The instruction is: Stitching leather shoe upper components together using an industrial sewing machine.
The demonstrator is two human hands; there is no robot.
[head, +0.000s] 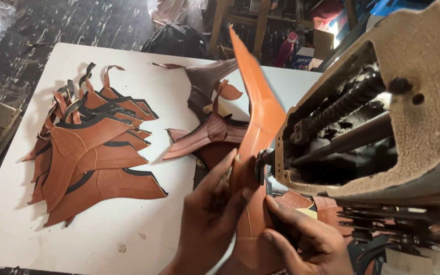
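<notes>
A long, curved tan leather piece [258, 107] stands up on edge at the head of a worn, dusty sewing machine [383, 117]. My left hand [212, 214] presses flat fingers against its lower left side. Its lower right side, close to the machine's foot, is pinched by my right hand [306, 239]. The lower end of the piece lies between both hands.
A pile of several tan and black-edged leather cut pieces [95, 153] lies on the white table [143, 86] at the left. More brown pieces [210, 130] sit behind my hands. A pink bottle [287, 48] and clutter stand beyond the table's far edge.
</notes>
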